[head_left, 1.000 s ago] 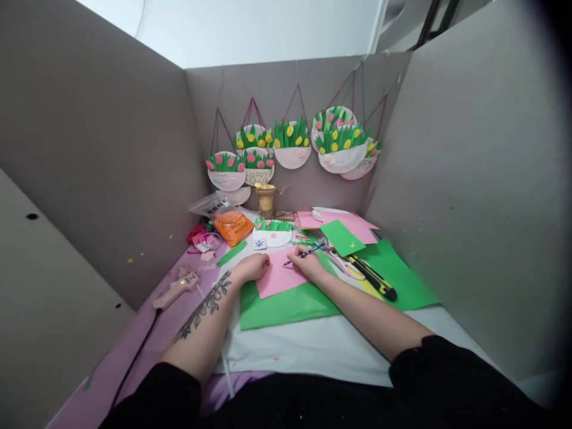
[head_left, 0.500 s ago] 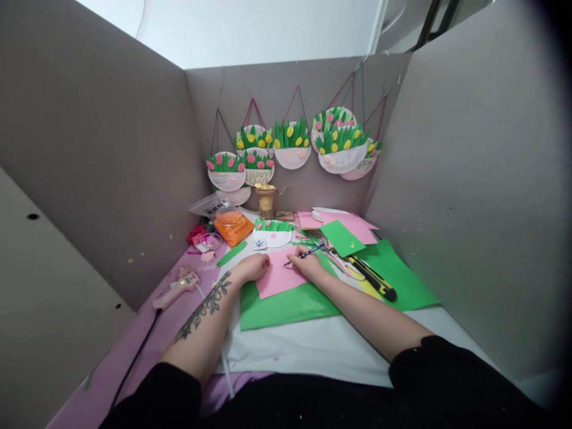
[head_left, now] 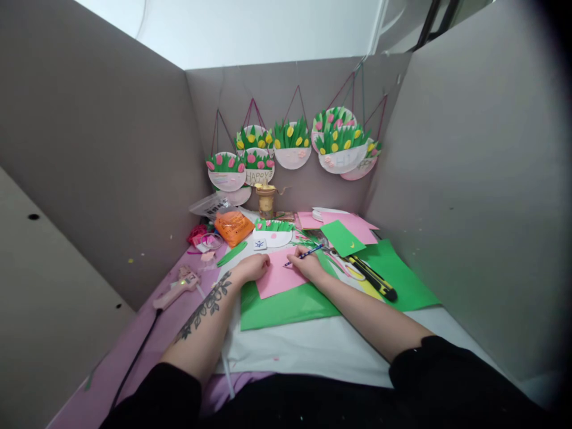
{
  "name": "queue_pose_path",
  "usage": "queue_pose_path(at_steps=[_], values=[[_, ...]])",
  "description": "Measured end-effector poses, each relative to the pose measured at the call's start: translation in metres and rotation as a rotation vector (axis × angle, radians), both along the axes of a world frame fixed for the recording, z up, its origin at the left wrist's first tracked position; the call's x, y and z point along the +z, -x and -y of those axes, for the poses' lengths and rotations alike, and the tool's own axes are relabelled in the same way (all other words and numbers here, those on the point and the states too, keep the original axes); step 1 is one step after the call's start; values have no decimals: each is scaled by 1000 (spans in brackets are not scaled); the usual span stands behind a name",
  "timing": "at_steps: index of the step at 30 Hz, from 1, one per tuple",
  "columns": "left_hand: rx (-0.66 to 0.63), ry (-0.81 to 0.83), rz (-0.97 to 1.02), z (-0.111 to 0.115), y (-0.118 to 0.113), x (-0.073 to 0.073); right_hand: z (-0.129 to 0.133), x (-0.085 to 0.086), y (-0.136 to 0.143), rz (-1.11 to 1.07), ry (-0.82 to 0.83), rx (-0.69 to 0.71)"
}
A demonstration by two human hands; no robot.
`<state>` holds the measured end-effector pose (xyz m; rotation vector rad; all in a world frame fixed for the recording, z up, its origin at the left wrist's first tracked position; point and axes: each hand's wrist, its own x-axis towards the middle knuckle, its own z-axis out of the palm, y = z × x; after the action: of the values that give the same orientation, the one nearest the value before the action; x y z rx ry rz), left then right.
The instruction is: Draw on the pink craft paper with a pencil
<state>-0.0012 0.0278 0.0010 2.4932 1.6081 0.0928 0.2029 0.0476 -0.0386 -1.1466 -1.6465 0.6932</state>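
A sheet of pink paper lies on a larger green sheet in front of me. My right hand is closed around a dark blue patterned pencil, its tip at the pink paper's upper middle. With fingers curled, my left hand presses on the left edge of the pink paper; its fingertips are partly hidden. Just beyond the hands lies a half paper plate with green paper grass and pink flowers, and a small white tile with a blue mark beside it.
To the left are a pink glue gun with a black cord and an orange bag. Scissors, a black-yellow utility knife and green paper lie right. Flower plates hang on the back wall; grey panels stand around.
The pencil tip has shifted very slightly on the pink paper. Both hands and the paper stay in almost the same place.
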Motion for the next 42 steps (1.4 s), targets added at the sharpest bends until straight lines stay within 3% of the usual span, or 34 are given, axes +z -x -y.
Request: queue_pose_path(at_steps=[7,14,22,42], values=[[-5,-4,2,-1,1,-2,1,1,-3,0,-16,-73],[-6,4,6,-1,1,-2,1,0,-1,12,-25,-24],[-3,8,6,-2,2,-2,0,1,-4,2,1,-87],[-8,9,0,-2,2,-3,-2,-1,-5,-16,-21,-74]])
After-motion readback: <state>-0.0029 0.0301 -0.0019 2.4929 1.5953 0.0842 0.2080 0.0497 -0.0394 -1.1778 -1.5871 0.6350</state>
